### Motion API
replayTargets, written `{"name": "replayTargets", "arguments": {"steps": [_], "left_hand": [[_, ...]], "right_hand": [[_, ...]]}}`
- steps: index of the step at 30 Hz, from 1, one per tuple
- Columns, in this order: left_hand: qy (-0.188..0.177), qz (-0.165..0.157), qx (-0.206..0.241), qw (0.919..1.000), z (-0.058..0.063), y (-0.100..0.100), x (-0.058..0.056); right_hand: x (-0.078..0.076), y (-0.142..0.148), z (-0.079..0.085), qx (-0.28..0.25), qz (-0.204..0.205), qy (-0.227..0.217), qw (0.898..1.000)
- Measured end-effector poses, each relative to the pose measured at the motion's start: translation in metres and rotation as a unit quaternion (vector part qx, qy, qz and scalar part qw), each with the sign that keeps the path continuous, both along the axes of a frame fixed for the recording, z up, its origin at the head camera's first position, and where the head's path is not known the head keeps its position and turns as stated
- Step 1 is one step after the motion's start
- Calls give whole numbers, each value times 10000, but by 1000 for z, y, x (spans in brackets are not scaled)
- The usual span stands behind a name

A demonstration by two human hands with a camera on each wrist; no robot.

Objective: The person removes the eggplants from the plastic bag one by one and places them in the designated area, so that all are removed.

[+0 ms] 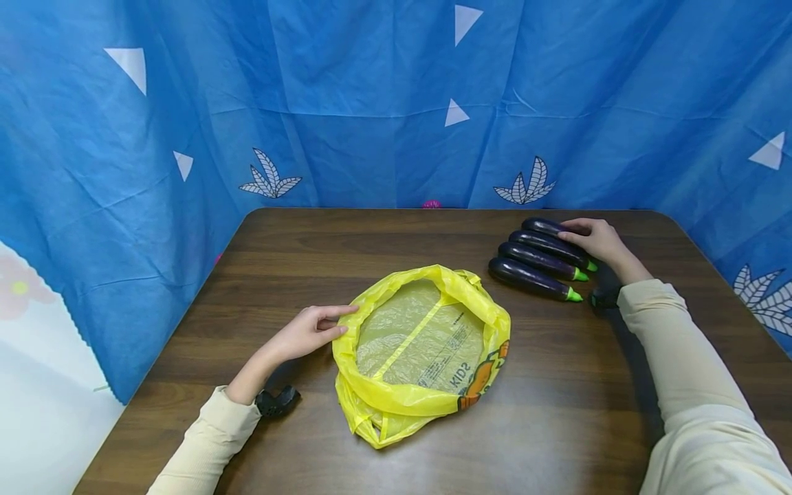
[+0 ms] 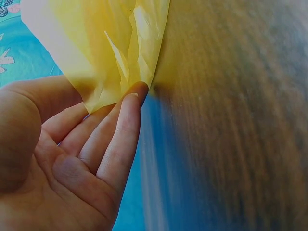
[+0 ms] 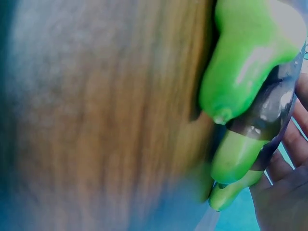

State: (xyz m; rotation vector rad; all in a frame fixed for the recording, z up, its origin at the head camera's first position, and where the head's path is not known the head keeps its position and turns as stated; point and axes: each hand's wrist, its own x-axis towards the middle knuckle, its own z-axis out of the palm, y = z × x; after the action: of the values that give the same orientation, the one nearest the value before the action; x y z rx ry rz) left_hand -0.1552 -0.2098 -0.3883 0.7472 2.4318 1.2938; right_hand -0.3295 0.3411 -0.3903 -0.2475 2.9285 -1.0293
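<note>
A yellow plastic bag (image 1: 423,397) stands on the table with its mouth spread wide and its rim folded outward. My left hand (image 1: 309,333) is at its left side, thumb and fingers pinching the rim; the left wrist view shows the crinkled yellow film (image 2: 120,53) between them. Several dark purple eggplants (image 1: 529,275) with green stem ends lie side by side at the back right. My right hand (image 1: 595,240) grips the farthest eggplant (image 1: 544,225), thumb on its near side. In the right wrist view, a green stem end (image 3: 240,72) partly blocks the fingers.
The brown wooden table (image 1: 346,240) has rounded far corners. Behind it hangs a blue curtain (image 1: 371,137) with white triangles and leaf prints. Dark wrist cameras (image 1: 278,401) sit under both wrists, the right one close to the eggplants' stem ends.
</note>
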Motion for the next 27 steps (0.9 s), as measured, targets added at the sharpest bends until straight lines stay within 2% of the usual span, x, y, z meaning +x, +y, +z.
{"name": "replayTargets", "arguments": {"steps": [5,7,13,22,27], "left_hand": [[17,-39,2,10000,21,7,9],[25,-26,36,10000,17,5,7],[61,-25,196,9998,-8,-5,-4],[352,-49,282,9990,-9,-5,-6],[71,-7,405,9992,-7,-4,-7]], "right_hand": [[0,-1,-1,-62,29,-41,10000],[0,-1,-1,-92,31,-41,9999],[0,0,-2,-188,28,-36,9998],[3,1,0,-248,42,114,9996],[17,3,5,-60,-65,457,9989]]}}
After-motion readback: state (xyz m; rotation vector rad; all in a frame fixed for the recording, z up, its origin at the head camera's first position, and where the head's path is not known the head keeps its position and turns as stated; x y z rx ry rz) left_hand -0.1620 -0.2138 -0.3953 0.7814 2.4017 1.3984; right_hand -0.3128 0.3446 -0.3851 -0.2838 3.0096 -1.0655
